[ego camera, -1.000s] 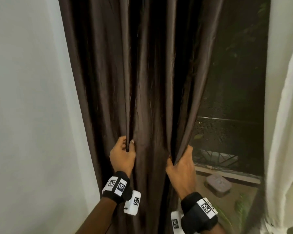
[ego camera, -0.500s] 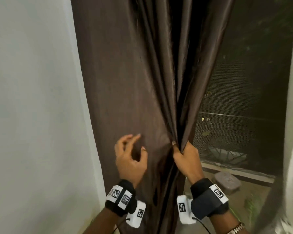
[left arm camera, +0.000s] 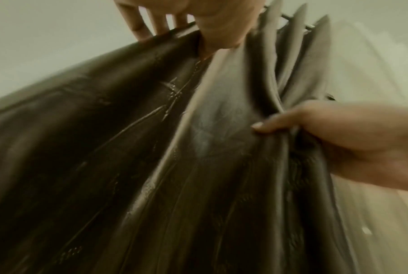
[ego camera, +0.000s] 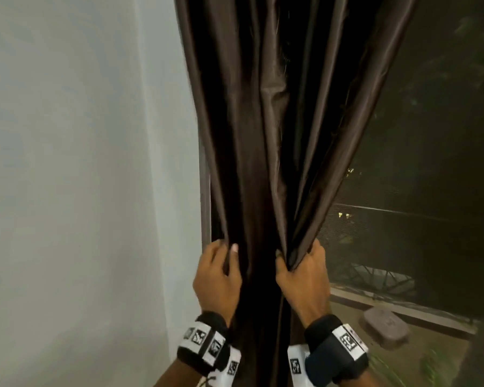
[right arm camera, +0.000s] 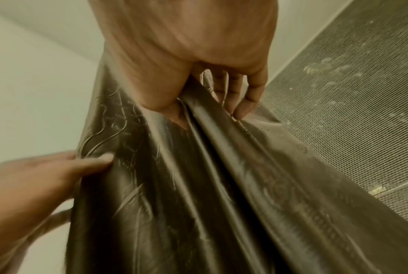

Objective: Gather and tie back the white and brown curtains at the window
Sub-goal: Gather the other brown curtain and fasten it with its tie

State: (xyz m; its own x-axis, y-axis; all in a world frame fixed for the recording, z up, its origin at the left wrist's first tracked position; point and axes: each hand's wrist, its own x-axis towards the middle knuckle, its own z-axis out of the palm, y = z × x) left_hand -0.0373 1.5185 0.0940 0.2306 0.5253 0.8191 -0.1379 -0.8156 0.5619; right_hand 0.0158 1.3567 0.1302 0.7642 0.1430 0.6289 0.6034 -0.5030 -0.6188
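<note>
Brown curtain (ego camera: 263, 163) hangs in deep vertical folds between the pale wall (ego camera: 81, 163) on the left and the window screen (ego camera: 403, 191) on the right, pulled in narrow at hand height. Left hand (ego camera: 217, 277) grips the curtain's left edge: thumb on the front face, fingers wrapped behind the fabric, as the left wrist view confirms. Right hand (ego camera: 302, 277) grips the right edge, several folds bunched between thumb and curled fingers; the right wrist view shows the fingertips (right arm camera: 245, 109) pressed into the pleats. Both hands sit at about the same height, with a band of dark cloth between them, not touching each other. A woven pattern shows on the fabric in the wrist views. Both wrists carry black bands with white marker tags (ego camera: 204, 342). Beyond the screen, dark outdoors: a railing (ego camera: 380, 277), a grey block (ego camera: 386, 328) on the ground below. White curtain: only a pale blurred drape (left arm camera: 374, 74) seen past the brown one in the left wrist view.
</note>
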